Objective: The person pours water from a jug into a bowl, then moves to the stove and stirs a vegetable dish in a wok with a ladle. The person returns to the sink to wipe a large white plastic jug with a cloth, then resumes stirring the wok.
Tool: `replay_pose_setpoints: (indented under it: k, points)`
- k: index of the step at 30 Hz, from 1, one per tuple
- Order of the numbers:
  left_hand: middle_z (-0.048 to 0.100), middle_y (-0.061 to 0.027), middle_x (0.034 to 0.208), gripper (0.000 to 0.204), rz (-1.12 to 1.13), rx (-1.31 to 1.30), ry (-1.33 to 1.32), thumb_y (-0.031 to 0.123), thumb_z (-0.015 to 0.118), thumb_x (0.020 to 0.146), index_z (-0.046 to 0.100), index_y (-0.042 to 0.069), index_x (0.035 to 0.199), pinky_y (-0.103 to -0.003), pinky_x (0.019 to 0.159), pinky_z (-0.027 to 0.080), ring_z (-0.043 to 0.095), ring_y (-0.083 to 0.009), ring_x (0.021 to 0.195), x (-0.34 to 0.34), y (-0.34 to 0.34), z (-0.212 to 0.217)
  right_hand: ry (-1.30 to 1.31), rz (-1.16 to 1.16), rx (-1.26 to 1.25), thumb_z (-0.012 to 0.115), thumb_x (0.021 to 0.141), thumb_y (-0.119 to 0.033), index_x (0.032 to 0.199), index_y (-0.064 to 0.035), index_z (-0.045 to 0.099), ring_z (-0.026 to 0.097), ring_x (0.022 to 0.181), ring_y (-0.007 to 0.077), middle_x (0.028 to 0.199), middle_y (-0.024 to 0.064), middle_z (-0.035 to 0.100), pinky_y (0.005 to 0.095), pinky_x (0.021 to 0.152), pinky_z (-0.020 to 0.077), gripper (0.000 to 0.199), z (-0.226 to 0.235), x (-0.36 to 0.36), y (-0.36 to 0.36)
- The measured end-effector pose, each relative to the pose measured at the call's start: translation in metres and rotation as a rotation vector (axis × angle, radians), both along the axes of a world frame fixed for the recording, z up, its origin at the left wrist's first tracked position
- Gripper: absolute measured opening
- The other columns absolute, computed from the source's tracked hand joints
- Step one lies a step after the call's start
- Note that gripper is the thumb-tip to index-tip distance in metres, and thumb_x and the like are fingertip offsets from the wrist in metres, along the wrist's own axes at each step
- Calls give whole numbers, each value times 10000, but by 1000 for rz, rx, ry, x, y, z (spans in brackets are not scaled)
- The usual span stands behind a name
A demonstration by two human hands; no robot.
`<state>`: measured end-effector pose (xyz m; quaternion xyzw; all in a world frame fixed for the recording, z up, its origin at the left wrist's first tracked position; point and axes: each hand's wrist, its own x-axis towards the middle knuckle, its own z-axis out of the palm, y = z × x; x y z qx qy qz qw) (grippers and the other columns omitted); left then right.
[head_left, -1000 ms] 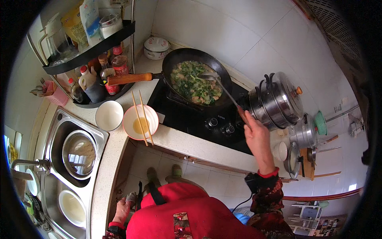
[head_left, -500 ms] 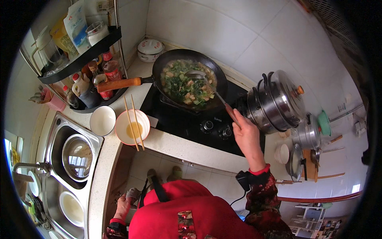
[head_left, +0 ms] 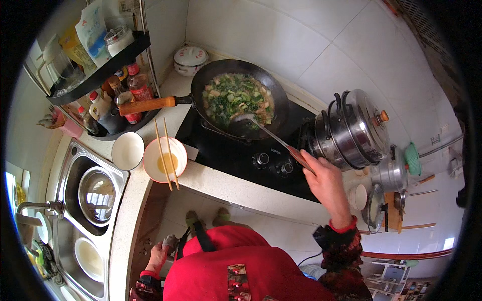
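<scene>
My right hand [head_left: 326, 181] is closed around the brown handle of a metal ladle [head_left: 273, 136]. The ladle's head rests at the near side of a black wok [head_left: 275, 90], partly sunk in the food. Chopped leafy greens and pale pieces [head_left: 238, 98] in some broth fill the wok, which sits on the black cooktop [head_left: 228, 150]. Its wooden handle [head_left: 148, 106] points left over the counter. Low beside my red apron, my left hand [head_left: 157, 257] is closed on a small greyish thing [head_left: 170, 243], too unclear to name.
Chopsticks [head_left: 165, 155] lie across a red-rimmed bowl [head_left: 149, 168] with yellowish liquid, beside a white bowl [head_left: 127, 151]. A bottle rack [head_left: 108, 70] stands at left, above a double sink [head_left: 118, 193]. Right of the wok is a stacked steel steamer [head_left: 351, 130]; behind it, a lidded enamel pot [head_left: 190, 60].
The ladle's head has moved from the food's far middle toward the near side of the wok. My right hand has shifted right and slightly nearer. Greens are rearranged.
</scene>
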<state>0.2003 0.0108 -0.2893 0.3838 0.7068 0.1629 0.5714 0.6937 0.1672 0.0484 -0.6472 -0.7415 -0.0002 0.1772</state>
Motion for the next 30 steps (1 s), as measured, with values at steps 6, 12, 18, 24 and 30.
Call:
replay_pose_setpoints:
  k: [6,12,18,24,30]
  points:
    - [685,-180,1043,399,151,-3,-204,225,542,911,587,-64,1183,-327,818,495,642,-216,950,0,2,9,223,-115,170,650,849,-56,1257,-85,601,649,811,387,924,218,650,399,684,521,412,-46,-8,47]
    - [691,-195,972,403,21,11,17,292,544,899,628,-43,1109,-357,791,492,653,-271,921,-4,-5,-1,64,-174,74,663,821,-68,1249,-110,611,625,794,410,868,210,641,447,674,511,433,-52,-4,49]
    - [692,-175,981,404,-197,158,112,281,540,905,623,-45,1129,-344,787,489,637,-224,911,-19,-17,-48,52,-52,-36,674,804,-39,1244,-106,616,628,759,381,855,196,636,407,672,517,449,-24,-1,14]
    - [691,-157,968,387,66,-16,-132,251,528,914,612,-42,1152,-333,787,489,626,-196,903,4,18,18,194,-212,87,645,856,-62,1229,-61,619,682,879,354,966,241,660,349,721,529,374,-25,12,25]
    - [676,-135,951,381,-74,-12,65,251,538,907,605,-46,1136,-323,774,491,627,-216,877,-6,16,10,249,-357,94,608,897,-165,1226,-57,620,662,763,405,831,257,657,431,651,526,346,-51,5,57]
